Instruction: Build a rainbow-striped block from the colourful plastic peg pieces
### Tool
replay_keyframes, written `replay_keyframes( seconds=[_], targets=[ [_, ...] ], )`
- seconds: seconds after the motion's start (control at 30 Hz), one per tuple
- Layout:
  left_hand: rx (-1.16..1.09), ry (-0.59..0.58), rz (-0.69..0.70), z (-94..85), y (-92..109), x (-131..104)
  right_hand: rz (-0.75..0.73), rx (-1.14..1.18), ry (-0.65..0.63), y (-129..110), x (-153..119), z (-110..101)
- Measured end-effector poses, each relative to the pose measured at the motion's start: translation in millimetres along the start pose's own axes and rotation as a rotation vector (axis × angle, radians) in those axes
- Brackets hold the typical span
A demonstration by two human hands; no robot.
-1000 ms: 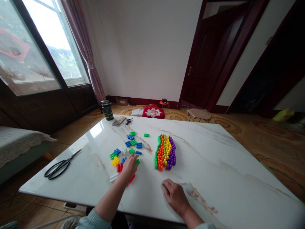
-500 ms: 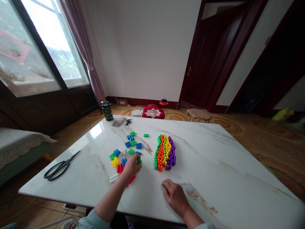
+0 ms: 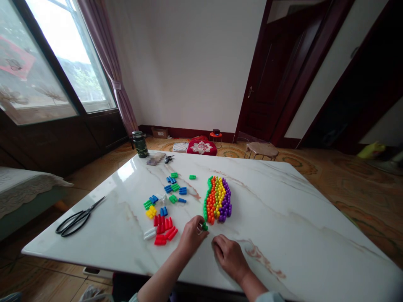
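My left hand pinches a small green plastic piece between thumb and fingers, just below the near end of the green row. That green row runs beside orange, yellow and purple rows of rounded plastic pieces, packed side by side. On the marble-patterned table, my right hand rests with its fingers curled in; whether anything is inside is hidden. Left of the hands lie loose groups of red, white, yellow, blue and green pieces.
Black-handled scissors lie at the table's left side. At the far left corner stand a dark green flask, a blurred packet and keys. A round stool is beyond the far edge.
My left hand has moved right from the loose pieces to the near end of the green row, carrying the green piece. My right hand has stayed in place.
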State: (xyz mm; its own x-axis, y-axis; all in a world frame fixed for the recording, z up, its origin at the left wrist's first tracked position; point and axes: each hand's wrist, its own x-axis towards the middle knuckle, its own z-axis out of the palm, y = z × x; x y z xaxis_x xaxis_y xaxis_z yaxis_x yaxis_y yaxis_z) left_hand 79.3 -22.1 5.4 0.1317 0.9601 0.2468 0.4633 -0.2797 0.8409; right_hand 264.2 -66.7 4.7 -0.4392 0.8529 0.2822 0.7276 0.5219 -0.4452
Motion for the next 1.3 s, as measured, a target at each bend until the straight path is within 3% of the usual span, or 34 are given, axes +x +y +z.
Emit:
replay_keyframes(
  seconds=[0.2,0.4,1.3],
  targets=[
    [0.019,0.059,-0.075,11.7,-3,4,0.002,-0.003,0.000,1,0,1],
    [0.000,0.100,-0.054,21.7,-12,12,0.008,0.001,-0.007,4,-1,5],
    [0.119,0.165,-0.108,27.5,-9,17,-0.004,-0.016,-0.004,4,-2,4]
  ],
)
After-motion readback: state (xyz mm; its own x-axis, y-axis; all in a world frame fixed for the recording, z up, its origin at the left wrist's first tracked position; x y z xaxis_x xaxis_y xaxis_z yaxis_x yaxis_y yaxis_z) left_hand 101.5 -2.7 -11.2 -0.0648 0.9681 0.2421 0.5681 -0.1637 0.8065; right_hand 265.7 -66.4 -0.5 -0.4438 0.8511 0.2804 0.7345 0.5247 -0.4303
